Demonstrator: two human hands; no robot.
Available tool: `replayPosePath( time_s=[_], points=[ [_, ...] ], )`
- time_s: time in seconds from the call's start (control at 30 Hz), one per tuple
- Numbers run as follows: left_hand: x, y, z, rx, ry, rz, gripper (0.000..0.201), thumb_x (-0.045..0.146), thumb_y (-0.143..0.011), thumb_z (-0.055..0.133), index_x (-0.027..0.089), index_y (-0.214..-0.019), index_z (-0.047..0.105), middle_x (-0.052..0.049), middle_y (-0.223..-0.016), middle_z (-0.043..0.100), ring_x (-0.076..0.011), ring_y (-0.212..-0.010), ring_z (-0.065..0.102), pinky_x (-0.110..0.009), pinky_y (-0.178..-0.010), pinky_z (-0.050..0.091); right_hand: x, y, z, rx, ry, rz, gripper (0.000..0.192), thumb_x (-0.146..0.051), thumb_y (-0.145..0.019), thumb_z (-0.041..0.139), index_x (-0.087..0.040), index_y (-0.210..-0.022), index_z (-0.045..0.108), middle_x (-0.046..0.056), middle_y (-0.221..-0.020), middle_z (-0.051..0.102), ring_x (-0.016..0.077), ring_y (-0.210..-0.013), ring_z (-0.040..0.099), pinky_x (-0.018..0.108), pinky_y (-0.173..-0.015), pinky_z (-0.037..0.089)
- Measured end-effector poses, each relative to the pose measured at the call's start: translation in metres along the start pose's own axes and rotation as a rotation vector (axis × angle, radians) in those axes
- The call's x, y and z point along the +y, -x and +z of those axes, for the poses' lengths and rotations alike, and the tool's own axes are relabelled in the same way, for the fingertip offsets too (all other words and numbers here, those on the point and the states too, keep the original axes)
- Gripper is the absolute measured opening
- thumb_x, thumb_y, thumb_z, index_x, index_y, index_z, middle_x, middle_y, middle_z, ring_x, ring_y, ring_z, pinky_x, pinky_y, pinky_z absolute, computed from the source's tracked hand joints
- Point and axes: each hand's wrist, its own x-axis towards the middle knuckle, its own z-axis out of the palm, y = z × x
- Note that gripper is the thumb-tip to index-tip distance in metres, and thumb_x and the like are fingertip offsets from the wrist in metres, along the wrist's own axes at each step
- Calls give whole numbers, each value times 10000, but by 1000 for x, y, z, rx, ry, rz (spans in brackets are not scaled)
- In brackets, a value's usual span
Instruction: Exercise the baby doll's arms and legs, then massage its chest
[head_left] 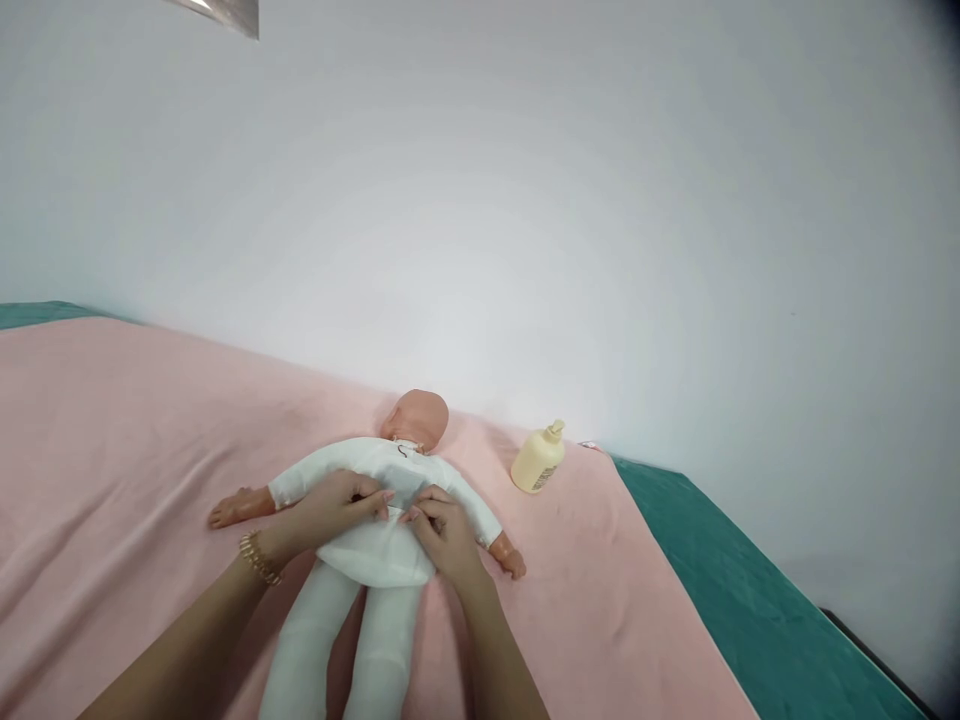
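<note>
A cream pump bottle (538, 459), contents unseen, stands beyond the right hand (442, 533), which with the left hand (334, 507) pinches white cloth on the torso of a bald, white-suited doll (375, 520) lying under both hands on a pink blanket (112, 450).

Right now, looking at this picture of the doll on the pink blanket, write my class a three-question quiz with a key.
1. True or false: the doll lies with its head toward the wall.
2. Which side of the doll is the bottle on, as the camera sees it: A left, B right, C between its legs?
3. What does the left hand wear at the wrist?

Key:
1. True.
2. B.
3. A gold bracelet. The left hand and right hand both rest on the doll's white suit, fingertips pinching the fabric, on the pink blanket.
</note>
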Motion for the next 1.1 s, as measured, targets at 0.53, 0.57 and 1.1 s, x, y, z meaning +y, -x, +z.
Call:
replayPosePath(
  time_s=[0.53,0.57,1.1],
  points=[
    [3,-4,7,187,90,58,487,504,-926,431,183,-656,679,-26,-689,679,-196,-708,606,-314,-715,448,6,-5,4,212,-39,13,308,-352,-966,481,-208,-918,749,60,-884,585,191,-841,577,310,-744,453],
    [2,-6,6,204,91,83,475,493,-930,432,186,-660,674,-26,-711,684,-198,-736,613,-318,-741,455,7,-7,5,237,-37,-1,298,-347,-968,476,-207,-951,739,69,-929,595,200,-895,581,324,-794,457],
    [-10,-23,10,200,-161,187,372,427,-950,417,183,-986,695,-68,-1055,724,-250,-1032,616,-417,-969,440,23,-33,13,161,300,73,343,-287,-980,410,-180,-747,638,76,-807,646,227,-823,564,370,-793,424]
  ],
)
